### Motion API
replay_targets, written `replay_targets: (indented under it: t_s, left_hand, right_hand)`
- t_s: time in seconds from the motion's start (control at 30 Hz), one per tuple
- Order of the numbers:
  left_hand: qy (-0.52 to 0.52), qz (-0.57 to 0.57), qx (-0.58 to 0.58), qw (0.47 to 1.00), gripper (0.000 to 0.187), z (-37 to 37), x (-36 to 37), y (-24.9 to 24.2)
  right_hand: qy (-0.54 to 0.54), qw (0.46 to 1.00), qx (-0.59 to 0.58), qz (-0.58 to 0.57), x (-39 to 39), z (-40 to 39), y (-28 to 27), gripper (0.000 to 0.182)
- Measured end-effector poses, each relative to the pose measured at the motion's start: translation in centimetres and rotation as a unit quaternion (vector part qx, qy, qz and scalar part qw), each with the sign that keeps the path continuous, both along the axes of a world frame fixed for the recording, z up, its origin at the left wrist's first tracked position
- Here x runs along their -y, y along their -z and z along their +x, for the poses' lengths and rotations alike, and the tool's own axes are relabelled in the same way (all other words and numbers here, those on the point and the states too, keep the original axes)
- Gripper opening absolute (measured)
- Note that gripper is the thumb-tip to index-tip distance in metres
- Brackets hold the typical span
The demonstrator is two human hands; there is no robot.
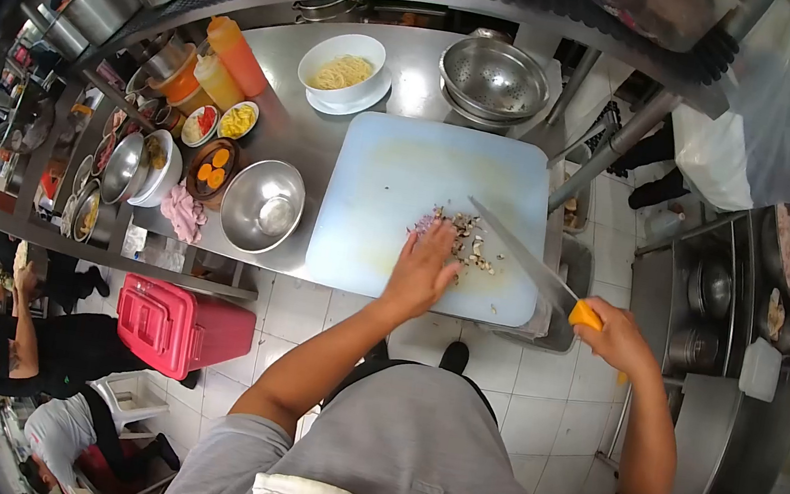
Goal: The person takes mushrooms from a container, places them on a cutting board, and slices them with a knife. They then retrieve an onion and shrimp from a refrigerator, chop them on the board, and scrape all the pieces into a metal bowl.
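My right hand (619, 337) is wrapped round the yellow handle of a long kitchen knife (525, 258), whose blade slants over the right half of the white cutting board (375, 173). The blade's tip lies just beyond a heap of chopped, dark-edged pale pieces (466, 229) that look like mushroom. Against the near left side of that heap, my left hand (425, 266) rests with its fingers stretched out. Small purplish bits (427, 219) lie by its fingertips. Whether anything is under the palm is hidden.
Behind the board stand a white bowl of noodles (344, 70) and a metal colander (494, 79). To the left are a steel bowl (262, 206), egg yolks in a dark dish (214, 167), sauce bottles (237, 58) and a pink cloth (182, 212). A red bin (182, 328) and co-workers are lower left.
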State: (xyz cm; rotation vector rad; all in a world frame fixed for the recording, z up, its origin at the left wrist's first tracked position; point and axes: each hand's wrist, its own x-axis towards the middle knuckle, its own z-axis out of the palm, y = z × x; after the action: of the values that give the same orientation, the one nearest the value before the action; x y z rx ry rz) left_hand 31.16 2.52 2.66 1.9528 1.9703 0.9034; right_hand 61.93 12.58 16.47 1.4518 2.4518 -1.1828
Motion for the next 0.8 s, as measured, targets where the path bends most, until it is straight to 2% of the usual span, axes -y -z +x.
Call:
replay_targets:
  t_s: [0.03,0.07,0.1,0.13,0.2,0.27,0.3,0.57,0.63,0.67,0.73,0.77,0.8]
  left_hand:
    - [0.004,-0.002,0.000,1.000,0.054,-0.9,0.2,0.2]
    - [-0.032,0.015,0.065,0.997,0.050,-1.7,0.3,0.7]
    - [-0.068,0.031,0.129,0.989,0.047,-2.4,0.3,1.1]
    - [-0.065,0.030,0.129,0.989,0.047,-3.2,0.3,1.4]
    - [-0.154,0.031,0.114,0.981,0.048,-4.5,0.0,2.0]
    - [-0.143,0.057,0.082,0.985,0.048,-4.9,-0.3,2.7]
    - [-0.134,0.084,0.051,0.986,0.048,-5.0,-0.4,2.7]
    - [-0.099,0.084,0.031,0.991,0.053,-5.4,-0.6,3.2]
    - [-0.074,0.078,0.029,0.994,0.052,-5.7,-0.7,2.7]
    - [-0.059,0.065,0.037,0.995,0.052,-5.8,-0.9,2.4]
    - [-0.040,0.050,0.048,0.997,0.051,-5.8,-1.2,2.1]
    - [-0.032,0.037,0.056,0.997,0.050,-5.6,-1.4,1.9]
    - [-0.025,0.024,0.062,0.997,0.049,-5.5,-1.5,1.9]
  right_hand:
    - [0.004,1.000,0.000,-0.002,-0.2,0.2,1.3,0.025]
    - [-0.047,0.986,-0.025,0.156,-0.5,0.3,2.7,0.027]
    - [-0.098,0.944,-0.047,0.310,-0.8,0.3,3.8,0.028]
    - [-0.061,0.946,0.009,0.318,-0.6,-0.6,4.5,0.031]
    - [-0.056,0.938,0.001,0.342,-0.7,-1.6,7.3,0.029]
    - [-0.052,0.929,-0.006,0.367,-0.7,-2.4,8.6,0.028]
    - [-0.067,0.931,-0.013,0.359,-0.6,-2.7,8.9,0.028]
    - [-0.116,0.954,-0.015,0.275,3.0,-2.2,5.9,0.031]
    - [-0.018,0.968,-0.070,0.240,5.4,-1.5,5.4,0.028]
    - [-0.014,0.969,-0.065,0.239,6.8,-1.1,5.5,0.028]
    - [0.138,0.985,-0.052,0.085,9.8,-0.2,5.7,0.019]
    - [0.142,0.985,-0.049,0.086,11.5,-0.1,6.0,0.019]
    - [0.256,0.961,-0.103,-0.034,13.4,-0.2,6.6,0.019]
